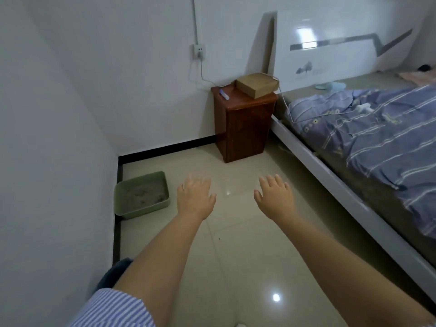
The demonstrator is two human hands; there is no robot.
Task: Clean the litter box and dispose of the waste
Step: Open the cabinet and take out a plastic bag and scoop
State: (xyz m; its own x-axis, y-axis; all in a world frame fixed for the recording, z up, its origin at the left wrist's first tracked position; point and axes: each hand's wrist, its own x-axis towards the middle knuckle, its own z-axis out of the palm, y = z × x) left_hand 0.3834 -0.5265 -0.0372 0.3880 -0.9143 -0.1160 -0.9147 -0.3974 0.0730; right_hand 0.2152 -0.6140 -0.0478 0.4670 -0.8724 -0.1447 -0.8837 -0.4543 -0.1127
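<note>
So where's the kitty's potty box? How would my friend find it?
Look at the floor corner where the two white walls meet, left of the brown nightstand. The litter box sits there: a low green tray with grey litter, the only green thing on the floor.

Both arms reach forward at frame centre, left hand [195,199] and right hand [275,198] held out flat over the tiled floor [236,256], holding nothing; green litter box [142,195] at left by the wall, brown nightstand [245,123] above centre, bed [377,142] at right
</note>
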